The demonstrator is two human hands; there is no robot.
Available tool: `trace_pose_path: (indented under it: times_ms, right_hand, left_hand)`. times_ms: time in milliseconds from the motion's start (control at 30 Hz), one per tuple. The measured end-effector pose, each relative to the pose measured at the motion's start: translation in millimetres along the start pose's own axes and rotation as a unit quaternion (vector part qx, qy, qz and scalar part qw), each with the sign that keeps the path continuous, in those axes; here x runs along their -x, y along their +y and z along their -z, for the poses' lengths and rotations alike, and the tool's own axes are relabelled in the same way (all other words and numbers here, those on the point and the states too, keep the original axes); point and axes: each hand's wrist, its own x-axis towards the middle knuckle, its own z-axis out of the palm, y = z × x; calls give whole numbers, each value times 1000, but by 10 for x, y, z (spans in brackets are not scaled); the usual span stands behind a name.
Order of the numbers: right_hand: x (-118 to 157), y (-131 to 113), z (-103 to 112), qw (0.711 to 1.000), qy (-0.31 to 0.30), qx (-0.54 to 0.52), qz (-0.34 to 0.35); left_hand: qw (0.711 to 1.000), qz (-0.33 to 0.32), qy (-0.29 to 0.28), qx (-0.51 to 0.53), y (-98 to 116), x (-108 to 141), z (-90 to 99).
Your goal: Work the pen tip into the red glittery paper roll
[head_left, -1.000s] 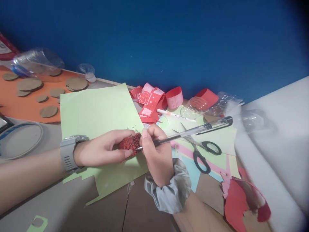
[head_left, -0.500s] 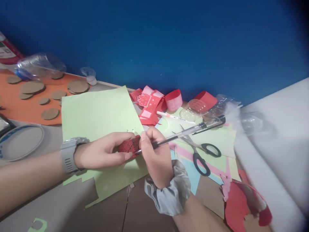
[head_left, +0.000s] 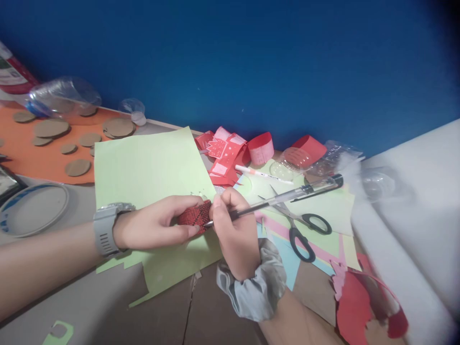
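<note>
"Pen (head_left: pixel 275 201) first: where is it, and who has it?"

"The right hand (head_left: pixel 235 232) does, pinching it between thumb and fingers. The tip points left, and the black cap end reaches out to the right, across the view of the scissors (head_left: pixel 293 222)."

"What about the left hand (head_left: pixel 154 223)?"

"Its fingers are closed around a red and black patterned band (head_left: pixel 194 214), with the thumb along the near edge. The band is just left of the right hand, above the light green sheet (head_left: pixel 151 165)."

"Does the tip touch the band?"

"It seems to, but the spot is small and blurred, so I can't swear to it."

"What else is near?"

"A white marker (head_left: pixel 264 174) lies behind the pen, beside some cut red paper (head_left: pixel 232 151). Well off to the left, cardboard discs (head_left: pixel 51 128) rest on an orange sheet (head_left: pixel 19 166), near a clear plastic bottle (head_left: pixel 70 96)."
</note>
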Motion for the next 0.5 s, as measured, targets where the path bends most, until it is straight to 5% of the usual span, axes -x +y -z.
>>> trace_pose_path:
  times_ms: [500]
  right_hand:
    - [-28,-22,2,1000,3,7,-3]
  left_hand:
    - [1000,-10,0,-1,-16,-3,3]
